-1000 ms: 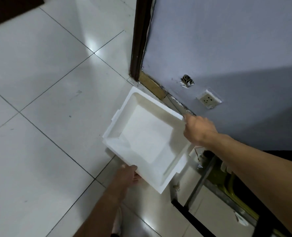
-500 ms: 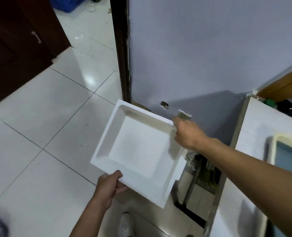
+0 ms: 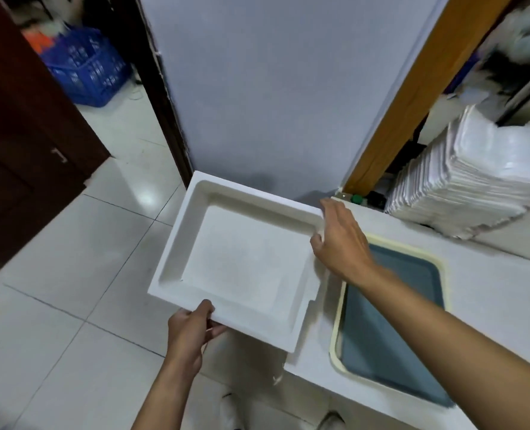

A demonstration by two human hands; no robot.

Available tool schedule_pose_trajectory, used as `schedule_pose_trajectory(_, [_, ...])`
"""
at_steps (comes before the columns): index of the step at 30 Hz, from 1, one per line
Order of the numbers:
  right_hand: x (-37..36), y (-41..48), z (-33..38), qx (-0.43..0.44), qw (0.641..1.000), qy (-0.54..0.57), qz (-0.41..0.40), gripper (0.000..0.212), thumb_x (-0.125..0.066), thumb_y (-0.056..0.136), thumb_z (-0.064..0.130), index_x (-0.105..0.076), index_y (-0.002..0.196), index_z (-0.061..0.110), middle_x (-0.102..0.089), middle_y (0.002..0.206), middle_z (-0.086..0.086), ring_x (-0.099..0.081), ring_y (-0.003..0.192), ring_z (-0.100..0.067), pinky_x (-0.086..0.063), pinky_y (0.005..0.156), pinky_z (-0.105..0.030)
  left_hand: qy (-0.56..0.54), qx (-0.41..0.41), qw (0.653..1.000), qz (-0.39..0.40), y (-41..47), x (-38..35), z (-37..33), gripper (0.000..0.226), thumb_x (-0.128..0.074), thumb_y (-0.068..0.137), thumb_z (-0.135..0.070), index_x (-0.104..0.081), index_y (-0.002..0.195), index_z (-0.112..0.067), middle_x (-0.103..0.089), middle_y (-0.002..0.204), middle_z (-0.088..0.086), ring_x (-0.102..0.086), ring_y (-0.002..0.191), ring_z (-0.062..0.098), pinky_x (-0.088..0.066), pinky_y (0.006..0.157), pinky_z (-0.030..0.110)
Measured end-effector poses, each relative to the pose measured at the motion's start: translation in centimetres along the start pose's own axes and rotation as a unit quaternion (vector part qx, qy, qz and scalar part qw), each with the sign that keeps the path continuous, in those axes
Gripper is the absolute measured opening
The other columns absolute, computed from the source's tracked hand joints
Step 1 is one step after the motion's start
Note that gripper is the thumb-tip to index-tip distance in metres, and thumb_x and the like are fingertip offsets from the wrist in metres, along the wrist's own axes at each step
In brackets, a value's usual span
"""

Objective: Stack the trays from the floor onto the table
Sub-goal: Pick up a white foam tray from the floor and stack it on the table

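White foam tray (image 3: 242, 262) hangs between both hands, left hand (image 3: 192, 328) gripping its near edge, right hand (image 3: 341, 240) its far corner.

foam, plastic, tile and wood, by their surfaces

the white tray (image 3: 242, 268) looks like matt, faintly grainy foam; the grey-blue tray (image 3: 412, 308) with a cream rim looks like smooth plastic with a dull sheen; the tabletop (image 3: 490, 280) is smooth, pale and matt; the floor tiles (image 3: 80, 243) are glossy and mirror the light; the stacked white trays (image 3: 462, 187) look slightly shiny; the crate (image 3: 85, 71) is blue plastic mesh; the door (image 3: 15, 135) is dark varnished wood.
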State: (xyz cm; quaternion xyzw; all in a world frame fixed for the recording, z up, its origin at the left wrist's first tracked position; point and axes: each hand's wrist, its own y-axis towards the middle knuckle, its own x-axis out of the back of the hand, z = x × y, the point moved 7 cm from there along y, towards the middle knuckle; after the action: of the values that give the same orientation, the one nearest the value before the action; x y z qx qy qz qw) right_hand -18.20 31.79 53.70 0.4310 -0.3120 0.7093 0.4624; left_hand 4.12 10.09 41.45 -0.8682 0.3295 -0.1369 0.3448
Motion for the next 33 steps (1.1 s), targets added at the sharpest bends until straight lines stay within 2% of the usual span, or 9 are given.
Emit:
schedule_pose_trajectory(3, [3.4,-2.7,-2.2,-0.037,0.998,0.047,0.009,0.074,-0.061,0.093,0.021,-0.024,0.156,0.011,-0.030,0.158,-0.008,-0.036,0.141,-0.028,-0.033,0.114,-0.038,0.008,-0.020,1.000,-0.003,-3.3,-0.9,-1.4,0.009,-0.060,0.089,0.002,-0.058,0.082,0.007,-0.065,0.073,0.018,-0.070,0.063,0.025,-0.063,0.064,0.035])
schedule_pose_trajectory(8, [7.7,-6.4,-6.2,-0.128,0.973,0.192,0.009,0.071,-0.061,0.092,0.023,-0.026,0.153,0.024,-0.051,0.144,0.000,-0.056,0.123,-0.024,-0.050,0.099,-0.043,0.036,-0.045,0.998,0.024,-8.8,-4.0,-2.6,0.011,-0.059,0.089,0.005,-0.057,0.078,0.005,-0.056,0.051,0.004,-0.062,0.048,0.016,-0.064,0.063,0.035])
schedule_pose_trajectory(11, [9.8,-8.0,-8.4,-0.173,0.956,0.238,-0.005,0.071,-0.059,0.093,0.017,-0.024,0.154,0.026,-0.054,0.141,0.002,-0.062,0.111,-0.025,-0.054,0.093,-0.046,0.044,-0.060,0.996,0.053,-12.0,-6.5,-2.9,0.012,-0.055,0.090,0.007,-0.054,0.079,0.002,-0.052,0.046,-0.003,-0.056,0.042,0.011,-0.063,0.061,0.033])
schedule_pose_trajectory(16, [12.1,-10.1,-13.2,-0.237,0.911,0.337,-0.025,0.065,-0.063,0.089,0.020,-0.034,0.147,0.025,-0.059,0.135,0.005,-0.065,0.108,-0.024,-0.055,0.093,-0.046,0.041,-0.081,0.994,0.067,-16.4,-10.4,-2.0,0.003,-0.058,0.087,0.001,-0.059,0.085,0.004,-0.066,0.065,0.006,-0.069,0.058,0.019,-0.063,0.071,0.041])
schedule_pose_trajectory(19, [12.8,-11.3,-15.5,-0.257,0.893,0.370,-0.014,0.042,-0.062,0.084,0.024,-0.055,0.126,0.020,-0.070,0.116,0.001,-0.070,0.097,-0.021,-0.057,0.090,-0.043,0.019,-0.092,0.992,0.086,-18.9,-12.8,-1.5,0.008,-0.057,0.088,0.000,-0.062,0.094,0.004,-0.073,0.080,0.013,-0.074,0.070,0.026,-0.064,0.075,0.042])
schedule_pose_trajectory(22, [13.7,-13.3,-16.9,-0.260,0.890,0.374,-0.002,0.025,-0.058,0.087,0.021,-0.065,0.111,0.018,-0.073,0.103,-0.002,-0.071,0.092,-0.023,-0.059,0.084,-0.038,0.015,-0.090,0.989,0.115,-20.8,-15.4,-0.7,0.019,-0.056,0.087,-0.001,-0.065,0.102,0.006,-0.077,0.092,0.016,-0.076,0.080,0.031,-0.063,0.078,0.043])
schedule_pose_trajectory(25, [14.6,-15.1,-18.6,-0.279,0.883,0.377,-0.021,0.020,-0.055,0.086,0.021,-0.066,0.103,0.021,-0.071,0.099,-0.001,-0.068,0.086,-0.023,-0.054,0.068,-0.030,0.019,-0.078,0.989,0.125,-21.4,-16.9,0.4,0.026,-0.059,0.086,-0.005,-0.062,0.107,0.010,-0.074,0.100,0.021,-0.076,0.086,0.034,-0.063,0.076,0.039])
schedule_pose_trajectory(28, [15.4,-16.6,-20.4,-0.303,0.869,0.390,-0.035,0.029,-0.057,0.084,0.023,-0.064,0.111,0.017,-0.070,0.105,-0.005,-0.068,0.095,-0.027,-0.056,0.076,-0.034,0.023,-0.075,0.987,0.138,-21.9,-18.1,1.1,0.020,-0.062,0.090,-0.008,-0.058,0.105,0.005,-0.071,0.102,0.022,-0.076,0.087,0.035,-0.062,0.070,0.032])
schedule_pose_trajectory(33, [17.4,-18.3,-22.5,-0.328,0.856,0.396,-0.054,0.024,-0.054,0.082,0.018,-0.062,0.103,0.012,-0.067,0.105,-0.010,-0.066,0.095,-0.030,-0.048,0.067,-0.030,0.065,-0.072,0.985,0.140,-20.3,-19.2,0.7,0.025,-0.064,0.091,-0.015,-0.056,0.107,0.002,-0.064,0.099,0.020,-0.076,0.083,0.037,-0.061,0.083,0.042])
